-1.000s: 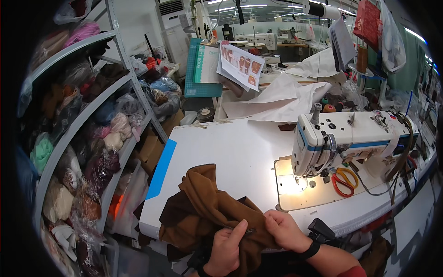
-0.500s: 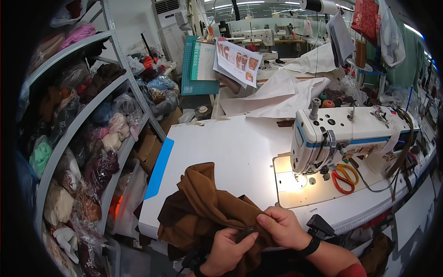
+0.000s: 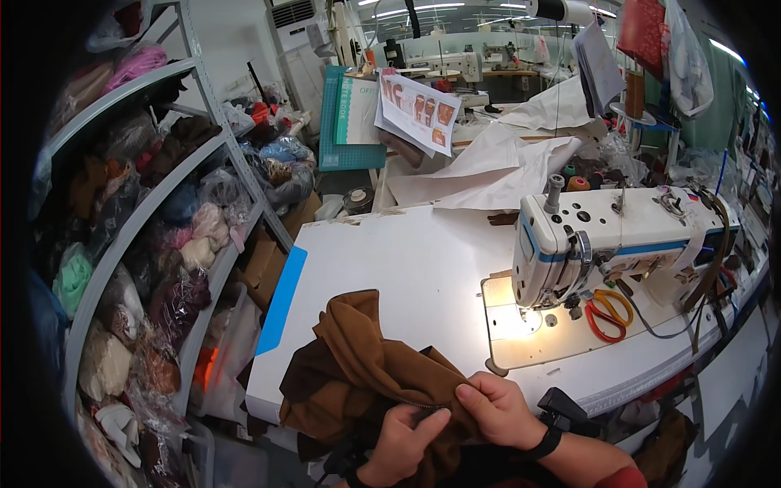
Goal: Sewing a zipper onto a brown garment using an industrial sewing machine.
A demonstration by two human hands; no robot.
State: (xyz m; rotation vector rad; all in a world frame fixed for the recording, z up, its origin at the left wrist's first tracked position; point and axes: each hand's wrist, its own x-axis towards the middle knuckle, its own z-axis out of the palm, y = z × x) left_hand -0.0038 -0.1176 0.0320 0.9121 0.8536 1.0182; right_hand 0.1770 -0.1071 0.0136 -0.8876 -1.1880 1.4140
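Note:
A brown garment (image 3: 358,350) lies bunched over the front edge of the white table, with darker brown patches on its left side. My left hand (image 3: 404,439) pinches its near edge, thumb on top, beside a short stretch of zipper (image 3: 423,406). Just to the right, my right hand (image 3: 498,409) grips the same cloth between thumb and fingers. The fabric between both hands is held up off the table edge, and its lower part hangs down out of sight.
A white sewing machine (image 3: 626,236) with its lamp lit stands on the right. Scissors (image 3: 608,315) with red and yellow handles lie beside its needle area. Metal shelves (image 3: 138,211) full of bagged fabric rise on the left. White cloth (image 3: 488,171) and printed sheets (image 3: 419,112) are behind the table.
Both hands have shifted slightly, still holding the brown garment. More of the zipper now shows by the left hand.

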